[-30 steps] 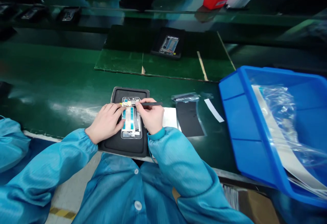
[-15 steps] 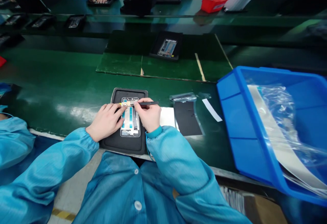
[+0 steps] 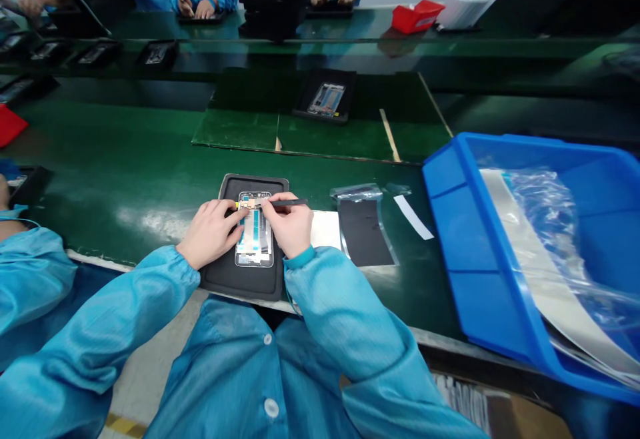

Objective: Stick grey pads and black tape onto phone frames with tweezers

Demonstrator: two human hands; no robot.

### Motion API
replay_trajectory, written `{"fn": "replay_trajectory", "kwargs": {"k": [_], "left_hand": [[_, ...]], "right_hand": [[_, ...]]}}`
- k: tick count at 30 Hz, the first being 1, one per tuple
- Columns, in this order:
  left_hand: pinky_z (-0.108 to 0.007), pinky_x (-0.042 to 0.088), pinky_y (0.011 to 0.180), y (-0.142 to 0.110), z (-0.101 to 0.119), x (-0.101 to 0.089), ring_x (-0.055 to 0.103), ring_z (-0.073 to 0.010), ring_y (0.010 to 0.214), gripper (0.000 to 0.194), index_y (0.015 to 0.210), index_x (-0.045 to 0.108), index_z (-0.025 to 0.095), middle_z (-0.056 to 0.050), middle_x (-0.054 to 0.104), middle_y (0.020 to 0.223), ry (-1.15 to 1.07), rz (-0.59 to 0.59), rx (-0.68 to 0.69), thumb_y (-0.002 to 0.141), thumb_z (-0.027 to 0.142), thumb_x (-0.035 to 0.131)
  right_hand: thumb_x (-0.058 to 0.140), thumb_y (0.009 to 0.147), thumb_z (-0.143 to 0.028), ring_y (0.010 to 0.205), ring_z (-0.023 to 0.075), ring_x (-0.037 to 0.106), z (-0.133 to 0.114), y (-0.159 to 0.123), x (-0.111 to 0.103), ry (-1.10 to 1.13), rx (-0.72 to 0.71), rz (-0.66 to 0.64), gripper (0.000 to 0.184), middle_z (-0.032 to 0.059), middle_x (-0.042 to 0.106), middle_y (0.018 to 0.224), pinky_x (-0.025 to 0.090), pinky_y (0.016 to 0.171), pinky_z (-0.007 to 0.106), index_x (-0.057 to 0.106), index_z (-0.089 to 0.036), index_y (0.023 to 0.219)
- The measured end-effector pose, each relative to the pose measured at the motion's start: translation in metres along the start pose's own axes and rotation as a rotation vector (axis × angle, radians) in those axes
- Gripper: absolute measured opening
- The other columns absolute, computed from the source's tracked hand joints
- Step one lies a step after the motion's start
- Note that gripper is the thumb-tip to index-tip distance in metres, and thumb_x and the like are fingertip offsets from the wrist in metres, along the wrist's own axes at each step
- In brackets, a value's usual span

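A phone frame [image 3: 255,239] with blue strips inside lies in a black tray [image 3: 235,279] at the near edge of the green bench. My left hand [image 3: 213,231] rests on the tray's left side, fingers curled, fingertips pressing the frame's upper left edge. My right hand [image 3: 290,225] is closed on a thin black tool [image 3: 285,203], held like a pen, its tip touching a small part at the top of the frame.
A black sheet in a clear bag [image 3: 365,229] and a white strip [image 3: 413,217] lie to the right. A big blue bin [image 3: 450,225] with plastic-wrapped sheets stands further right. Another tray with a phone frame [image 3: 325,95] sits behind. Other people work across the bench; a co-worker's sleeve [image 3: 30,272] is at left.
The view has tilted up slightly, showing more of the far bench. Both hands stay on the frame, the tool tip at the same spot.
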State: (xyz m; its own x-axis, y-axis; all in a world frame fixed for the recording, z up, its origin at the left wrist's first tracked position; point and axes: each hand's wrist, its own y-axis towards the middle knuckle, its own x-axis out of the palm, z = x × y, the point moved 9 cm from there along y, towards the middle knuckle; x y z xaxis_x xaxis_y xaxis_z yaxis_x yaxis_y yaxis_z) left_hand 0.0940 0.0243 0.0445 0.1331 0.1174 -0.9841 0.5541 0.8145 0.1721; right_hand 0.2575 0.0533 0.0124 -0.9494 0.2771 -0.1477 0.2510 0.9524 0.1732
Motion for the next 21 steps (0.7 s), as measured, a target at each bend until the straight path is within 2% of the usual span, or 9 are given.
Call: {"fn": "replay_trajectory", "kwargs": {"k": [5, 12, 18, 21], "left_hand": [[-0.045, 0.047, 0.092, 0.001, 0.005, 0.002, 0.058, -0.0276, 0.109, 0.036, 0.129, 0.063, 0.021, -0.013, 0.064, 0.12, 0.024, 0.002, 0.043, 0.099, 0.031, 0.047], [-0.045, 0.046, 0.091, -0.001, 0.006, 0.004, 0.057, -0.0281, 0.11, 0.038, 0.131, 0.061, 0.019, -0.012, 0.064, 0.12, 0.046, 0.008, 0.025, 0.099, 0.03, 0.046], [-0.047, 0.045, 0.094, 0.0, -0.001, 0.009, 0.055, -0.0296, 0.111, 0.038, 0.13, 0.062, 0.021, -0.011, 0.063, 0.121, -0.062, -0.018, -0.058, 0.097, 0.033, 0.049], [-0.045, 0.045, 0.098, -0.004, -0.012, 0.004, 0.055, -0.0276, 0.114, 0.036, 0.127, 0.062, 0.022, -0.01, 0.061, 0.123, -0.207, 0.045, -0.122, 0.095, 0.034, 0.052]], "right_hand": [[0.071, 0.078, -0.038, 0.067, 0.0184, 0.071, 0.0, -0.001, 0.001, 0.028, 0.017, -0.005, 0.017, 0.0012, 0.072, 0.075, 0.059, 0.069, 0.031, 0.067, -0.022, 0.076], [0.072, 0.079, -0.037, 0.066, 0.0184, 0.071, 0.0, 0.0, 0.001, 0.044, 0.025, -0.007, 0.016, 0.0008, 0.072, 0.073, 0.059, 0.068, 0.031, 0.067, -0.022, 0.077], [0.073, 0.078, -0.038, 0.065, 0.018, 0.071, 0.003, -0.001, 0.0, 0.045, 0.026, 0.005, 0.018, 0.0009, 0.072, 0.074, 0.059, 0.067, 0.031, 0.068, -0.021, 0.078], [0.074, 0.077, -0.038, 0.065, 0.018, 0.071, 0.003, -0.001, -0.001, 0.033, 0.043, 0.015, 0.018, 0.0011, 0.073, 0.074, 0.059, 0.066, 0.03, 0.068, -0.021, 0.078]]}}
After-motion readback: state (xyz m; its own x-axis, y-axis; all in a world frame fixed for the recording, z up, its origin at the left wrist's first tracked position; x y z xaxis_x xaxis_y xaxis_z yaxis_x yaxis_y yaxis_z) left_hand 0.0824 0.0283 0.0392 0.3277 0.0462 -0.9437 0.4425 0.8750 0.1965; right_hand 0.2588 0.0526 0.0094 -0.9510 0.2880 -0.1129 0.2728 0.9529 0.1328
